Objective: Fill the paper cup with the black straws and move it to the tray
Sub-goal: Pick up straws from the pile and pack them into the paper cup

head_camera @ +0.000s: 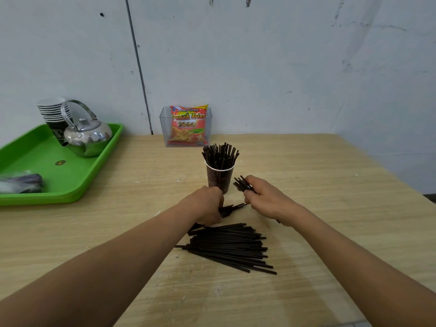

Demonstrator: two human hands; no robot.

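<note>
A dark brown paper cup [219, 178] stands upright mid-table with several black straws [220, 153] sticking up out of it. A loose pile of black straws [232, 247] lies flat on the table nearer to me. My left hand [208, 205] is closed on a few straws at the pile's far edge, just in front of the cup. My right hand [264, 198] grips a small bundle of straws [241, 184] right of the cup, their ends pointing up and left. The green tray [77, 182] sits at the table's left.
On the tray stand a metal kettle [88, 135], a stack of paper cups [54, 114] and a dark wrapped bundle [21, 184]. A clear box holding a French fries snack bag [187, 126] stands against the wall behind the cup. The table's right edge runs diagonally.
</note>
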